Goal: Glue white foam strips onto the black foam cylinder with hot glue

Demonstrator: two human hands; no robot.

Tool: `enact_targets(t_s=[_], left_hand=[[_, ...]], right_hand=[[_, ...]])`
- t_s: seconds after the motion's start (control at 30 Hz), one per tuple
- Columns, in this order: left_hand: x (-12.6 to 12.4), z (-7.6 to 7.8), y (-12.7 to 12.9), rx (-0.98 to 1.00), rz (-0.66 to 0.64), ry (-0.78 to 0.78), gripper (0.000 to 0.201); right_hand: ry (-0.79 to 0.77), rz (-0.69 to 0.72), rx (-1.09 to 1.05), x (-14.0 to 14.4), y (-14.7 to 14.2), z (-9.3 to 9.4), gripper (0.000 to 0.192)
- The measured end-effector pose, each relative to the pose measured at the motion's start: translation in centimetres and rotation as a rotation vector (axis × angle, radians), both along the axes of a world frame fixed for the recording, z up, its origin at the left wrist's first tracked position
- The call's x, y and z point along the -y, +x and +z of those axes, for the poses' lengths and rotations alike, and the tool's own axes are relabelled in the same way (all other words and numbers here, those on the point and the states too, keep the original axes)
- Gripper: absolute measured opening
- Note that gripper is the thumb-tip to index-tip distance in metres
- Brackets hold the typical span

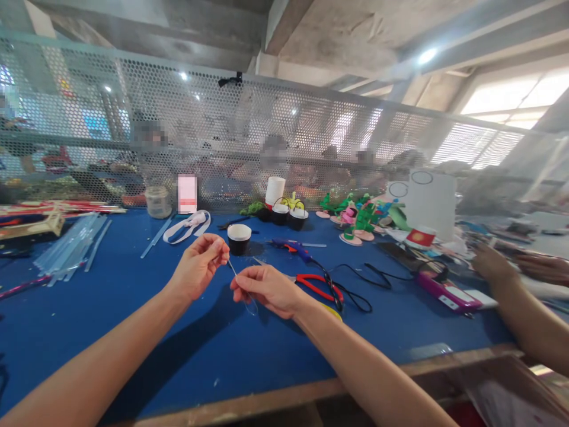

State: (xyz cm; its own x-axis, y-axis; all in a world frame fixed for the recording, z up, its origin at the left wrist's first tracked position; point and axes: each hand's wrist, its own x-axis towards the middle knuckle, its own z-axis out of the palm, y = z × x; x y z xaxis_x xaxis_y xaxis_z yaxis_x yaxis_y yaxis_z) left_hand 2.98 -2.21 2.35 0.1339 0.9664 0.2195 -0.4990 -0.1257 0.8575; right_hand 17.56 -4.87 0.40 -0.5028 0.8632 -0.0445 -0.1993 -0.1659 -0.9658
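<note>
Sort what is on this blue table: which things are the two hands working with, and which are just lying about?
In hand:
- thin clear plastic strip, pinched between left hand and right hand

Lying about:
- black paper cup with white rim
- red-handled scissors
- blue glue gun
- bundle of clear glue sticks
- white ribbon loop
- green foam figures
- a co-worker's hand

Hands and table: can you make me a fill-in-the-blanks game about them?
1. Both hands, left hand and right hand, pinch a thin clear ____.
2. The table top is ____.
3. The scissors have ____ handles.
4. The small black cup has a ____ rim.

Missing words: strip; blue; red; white
</note>
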Motion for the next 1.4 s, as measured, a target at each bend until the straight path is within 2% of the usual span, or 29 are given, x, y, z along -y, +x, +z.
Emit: enact_targets(t_s=[0.3, 0.6, 0.9, 1.4], left_hand=[[-0.4, 0.3, -0.3, 0.041, 0.077, 0.021, 0.013], [-1.0, 0.7, -0.9, 0.063, 0.131, 0.05, 0.015], [-1.1, 1.1, -1.1, 0.068, 0.179, 0.046, 0.015], [-1.3, 1.2, -1.4, 0.072, 0.191, 0.07, 0.016]], right_hand=[[0.019, -0.002, 0.028, -0.2, 0.0, -0.3, 0.03], [-0.104, 0.002, -0.032, -0.3, 0.0, -0.4, 0.032], [-0.148, 0.025, -0.083, -0.5, -0.1, -0.6, 0.033], [-0.155, 0.021, -0.076, -0.6, 0.0, -0.8, 0.035]])
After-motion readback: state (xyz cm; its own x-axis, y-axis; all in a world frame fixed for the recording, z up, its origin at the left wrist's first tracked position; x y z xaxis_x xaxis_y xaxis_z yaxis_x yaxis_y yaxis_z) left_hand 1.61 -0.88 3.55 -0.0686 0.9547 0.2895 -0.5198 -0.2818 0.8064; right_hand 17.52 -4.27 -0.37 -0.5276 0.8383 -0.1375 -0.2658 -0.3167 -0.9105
